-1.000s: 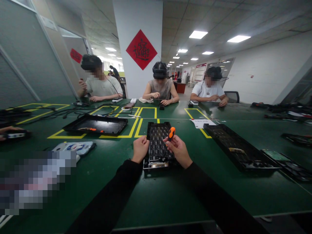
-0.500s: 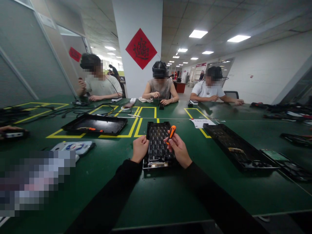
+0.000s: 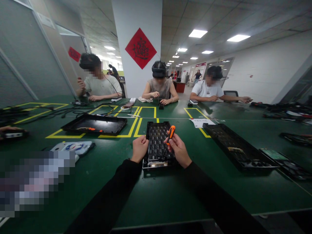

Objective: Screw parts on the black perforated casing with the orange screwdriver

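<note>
A black casing [image 3: 159, 141] with rows of dark curved shapes inside lies lengthwise before me. My right hand [image 3: 180, 150] is closed around an orange-and-black screwdriver [image 3: 171, 133] above the casing's right side. Its handle leans up and slightly right, and the shaft points down towards the casing's near end, where a pale strip [image 3: 158, 164] shows. The tip is too dark to make out. My left hand [image 3: 139, 149] is curled into a fist against the casing's left edge. What its fingers hold, if anything, is hidden.
Another black casing [image 3: 240, 148] lies to the right, beside a green circuit board [image 3: 274, 154]. At the left are a shallow black tray [image 3: 95, 124] and a phone in a pale case [image 3: 73, 147]. Cables [image 3: 70, 111] run behind. Three people sit across the green table [image 3: 156, 198].
My hands and the casing stay almost in place; the screwdriver handle has shifted very slightly. Across the table, the person on the right has stretched an arm farther outward.
</note>
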{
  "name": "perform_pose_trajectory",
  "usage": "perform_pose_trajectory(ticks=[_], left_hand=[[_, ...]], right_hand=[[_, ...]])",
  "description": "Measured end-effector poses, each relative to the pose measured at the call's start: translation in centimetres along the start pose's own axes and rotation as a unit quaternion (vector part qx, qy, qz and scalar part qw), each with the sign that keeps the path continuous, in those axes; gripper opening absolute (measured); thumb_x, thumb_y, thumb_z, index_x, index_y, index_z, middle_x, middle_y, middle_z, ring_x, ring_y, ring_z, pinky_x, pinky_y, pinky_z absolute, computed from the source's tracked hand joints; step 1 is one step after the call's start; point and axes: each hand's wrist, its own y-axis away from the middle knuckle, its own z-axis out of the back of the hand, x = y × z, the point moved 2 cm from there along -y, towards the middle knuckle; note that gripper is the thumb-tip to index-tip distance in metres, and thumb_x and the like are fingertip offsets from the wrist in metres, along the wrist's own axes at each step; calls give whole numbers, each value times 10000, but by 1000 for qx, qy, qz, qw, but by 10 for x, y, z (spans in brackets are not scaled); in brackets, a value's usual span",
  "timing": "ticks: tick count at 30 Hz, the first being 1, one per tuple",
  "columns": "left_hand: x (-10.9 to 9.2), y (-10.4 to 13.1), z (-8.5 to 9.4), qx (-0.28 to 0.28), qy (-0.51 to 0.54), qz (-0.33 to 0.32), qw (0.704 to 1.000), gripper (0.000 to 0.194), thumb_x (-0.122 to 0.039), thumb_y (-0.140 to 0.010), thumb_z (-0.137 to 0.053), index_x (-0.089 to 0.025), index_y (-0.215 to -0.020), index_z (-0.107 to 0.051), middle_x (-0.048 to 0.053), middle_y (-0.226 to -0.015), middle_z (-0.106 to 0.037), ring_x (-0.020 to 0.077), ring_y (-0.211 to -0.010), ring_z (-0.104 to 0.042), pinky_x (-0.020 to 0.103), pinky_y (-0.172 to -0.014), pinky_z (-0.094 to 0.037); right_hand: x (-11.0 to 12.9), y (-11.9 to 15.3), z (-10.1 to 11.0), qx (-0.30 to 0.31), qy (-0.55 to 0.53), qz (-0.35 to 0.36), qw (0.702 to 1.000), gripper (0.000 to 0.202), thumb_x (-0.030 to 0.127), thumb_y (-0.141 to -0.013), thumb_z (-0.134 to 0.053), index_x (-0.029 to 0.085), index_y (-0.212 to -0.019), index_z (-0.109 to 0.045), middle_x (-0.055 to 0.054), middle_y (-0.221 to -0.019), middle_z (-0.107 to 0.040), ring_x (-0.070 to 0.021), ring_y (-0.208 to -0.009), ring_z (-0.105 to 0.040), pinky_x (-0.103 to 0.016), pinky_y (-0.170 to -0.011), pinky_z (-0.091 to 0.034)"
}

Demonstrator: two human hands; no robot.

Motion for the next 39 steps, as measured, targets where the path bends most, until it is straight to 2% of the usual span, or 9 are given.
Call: perform_pose_trajectory(ticks=[26,32,39], left_hand=[[0,0,0,3,5,-1,1000,324,-118,-670,-455,-183,-513,-179,-63,-481,-209,81,-482,-246,227,-495,-209],[0,1,1,3,0,-3,1000,324,-120,-670,-457,-182,-513,-180,-62,-483,-213,80,-483,-251,225,-497,-211],[4,1,-2,6,41,12,999,375,-167,-689,-488,-179,-497,-165,-59,-487,-176,69,-470,-216,224,-479,-178]], right_hand=[[1,0,-1,-1,12,11,1000,332,303,-846,-504,203,-1162,-494,-25,-848,-577,-71,-540,-454,-204,-473,-365],[0,0,-3,1,14,1,1000,380,320,-794,-583,198,-1147,-512,-29,-868,-599,-72,-560,-473,-195,-478,-380],[-6,-2,0,-4,20,-17,1000,439,316,-730,-658,192,-1135,-545,-11,-791,-606,-70,-531,-462,-197,-468,-366]])
